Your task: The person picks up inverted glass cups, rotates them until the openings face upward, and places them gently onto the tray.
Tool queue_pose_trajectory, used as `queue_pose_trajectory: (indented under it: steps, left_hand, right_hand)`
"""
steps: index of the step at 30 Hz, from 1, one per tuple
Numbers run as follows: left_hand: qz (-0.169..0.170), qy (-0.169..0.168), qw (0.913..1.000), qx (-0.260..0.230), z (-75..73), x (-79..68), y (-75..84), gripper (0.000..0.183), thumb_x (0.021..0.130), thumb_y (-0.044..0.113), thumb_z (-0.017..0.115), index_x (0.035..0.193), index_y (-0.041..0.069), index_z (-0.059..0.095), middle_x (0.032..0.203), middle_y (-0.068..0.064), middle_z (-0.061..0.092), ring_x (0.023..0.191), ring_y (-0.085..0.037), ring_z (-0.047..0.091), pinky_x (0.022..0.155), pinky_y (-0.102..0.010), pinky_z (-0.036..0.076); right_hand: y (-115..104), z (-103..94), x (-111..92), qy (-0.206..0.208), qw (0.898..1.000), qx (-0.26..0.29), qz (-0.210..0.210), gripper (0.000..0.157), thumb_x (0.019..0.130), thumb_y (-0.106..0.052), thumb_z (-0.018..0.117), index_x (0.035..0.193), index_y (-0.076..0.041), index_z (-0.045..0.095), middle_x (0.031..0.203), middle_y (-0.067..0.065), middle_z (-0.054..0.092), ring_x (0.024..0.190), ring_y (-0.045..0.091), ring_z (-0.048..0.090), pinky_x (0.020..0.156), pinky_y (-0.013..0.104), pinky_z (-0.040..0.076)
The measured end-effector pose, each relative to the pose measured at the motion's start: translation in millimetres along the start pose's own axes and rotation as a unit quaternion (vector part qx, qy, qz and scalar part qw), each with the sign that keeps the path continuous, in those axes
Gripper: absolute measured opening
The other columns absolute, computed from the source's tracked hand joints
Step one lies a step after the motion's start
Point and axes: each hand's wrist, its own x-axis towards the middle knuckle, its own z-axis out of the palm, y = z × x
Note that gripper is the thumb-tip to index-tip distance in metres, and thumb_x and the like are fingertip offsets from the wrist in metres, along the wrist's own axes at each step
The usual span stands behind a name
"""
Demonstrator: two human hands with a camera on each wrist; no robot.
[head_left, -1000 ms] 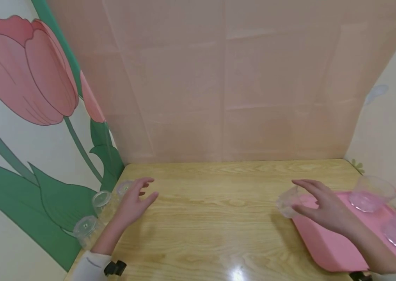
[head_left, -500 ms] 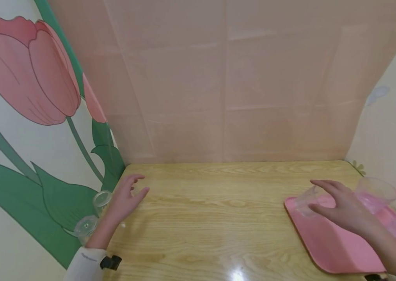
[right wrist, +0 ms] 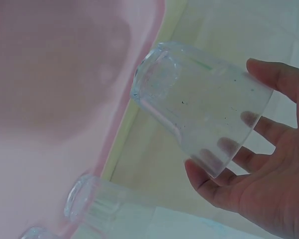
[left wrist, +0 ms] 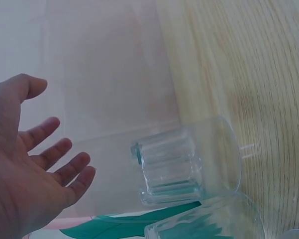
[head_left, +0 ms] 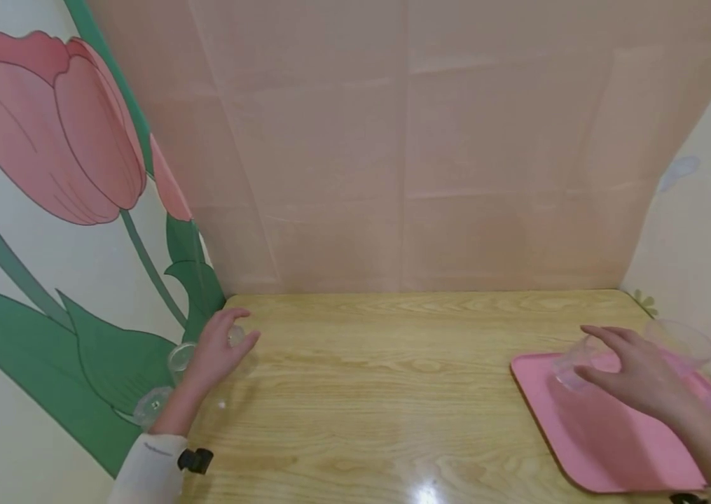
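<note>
In the right wrist view my right hand (right wrist: 273,159) pinches a clear cup (right wrist: 204,104) near its rim, with thumb on one side and fingers on the other. The cup's thick base points down toward the pink tray (head_left: 607,441), and the head view shows the cup over it. My left hand (head_left: 213,353) is relaxed with its fingers spread and a little bent, holding nothing. Close to it, several clear cups (left wrist: 174,164) stand upside down by the left wall; the head view shows one cup (head_left: 237,337) past the left thumb.
Other clear cups (head_left: 683,343) stand on the tray's right side, partly hidden by the right forearm. The wooden table (head_left: 393,392) stretches between the hands. A pinkish sheet (head_left: 393,175) closes the back, and a tulip-painted wall (head_left: 46,140) rises at the left.
My right hand has carried the cup rightward, from beyond the tray's left edge to over the tray. The left hand has drifted left toward the upside-down cups.
</note>
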Motion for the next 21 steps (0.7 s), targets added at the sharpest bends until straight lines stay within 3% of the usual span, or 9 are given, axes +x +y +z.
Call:
queue_pose_trajectory:
  steps: [21]
  left_hand:
    - [-0.067,-0.06,0.9957,0.021,-5.3,9.6,-20.5,0.056,0.095,0.027,0.07,0.14,-0.002,0.052,0.147,-0.03,0.042,0.137,-0.052,0.034,0.109,-0.067,0.031]
  right_hand:
    - [32.4,-1.0,5.0,-0.002,0.999,-0.036,0.031,0.077,0.087,-0.035,0.078,0.142,0.007,0.045,0.128,0.048,0.039,0.109,0.067,0.04,0.079,0.081,0.034]
